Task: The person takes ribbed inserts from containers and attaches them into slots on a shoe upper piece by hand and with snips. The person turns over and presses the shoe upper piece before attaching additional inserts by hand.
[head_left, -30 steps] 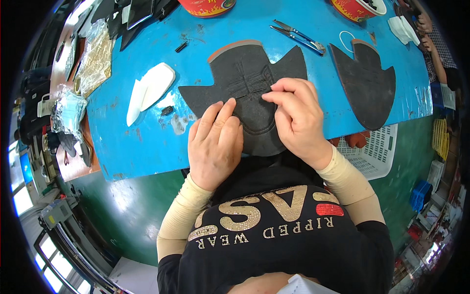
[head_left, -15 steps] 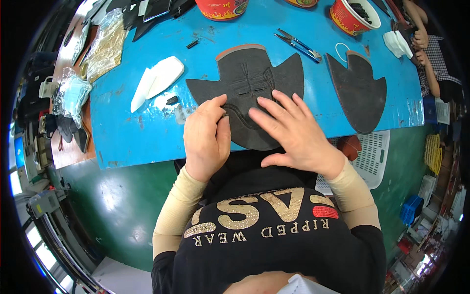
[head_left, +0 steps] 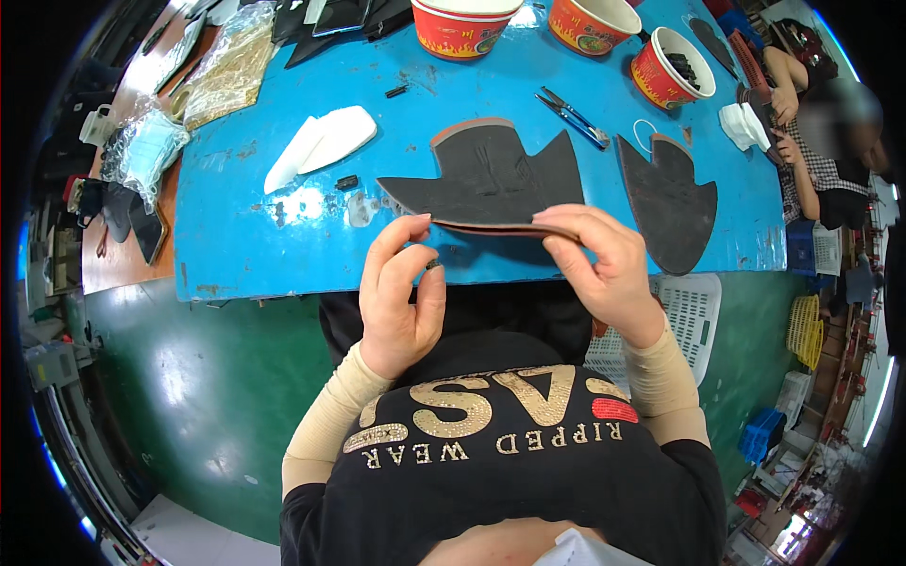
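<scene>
A black stitched panel (head_left: 491, 179) with pointed side wings and a reddish-brown edge lies across the blue table, its near edge lifted and bent up. My right hand (head_left: 609, 274) pinches that edge, fingers on top and thumb beneath. At the panel's near left corner, my left hand (head_left: 406, 297) touches the edge with its forefinger. Its thumb and another finger close on a tiny dark bit, too small to name. A second black panel (head_left: 668, 208) lies flat to the right.
Blue-handled thread snips (head_left: 576, 118) lie beyond the panel. Red paper tubs (head_left: 467, 33) stand at the back; one tub (head_left: 661, 80) holds black scraps. White pads (head_left: 326, 141) lie left. A white crate (head_left: 694, 316) sits below the table edge. Another person's hands (head_left: 785, 141) are far right.
My right hand has gone from lying spread on the panel to gripping its near edge, which has come up off the table. My left hand stays at the panel's left side.
</scene>
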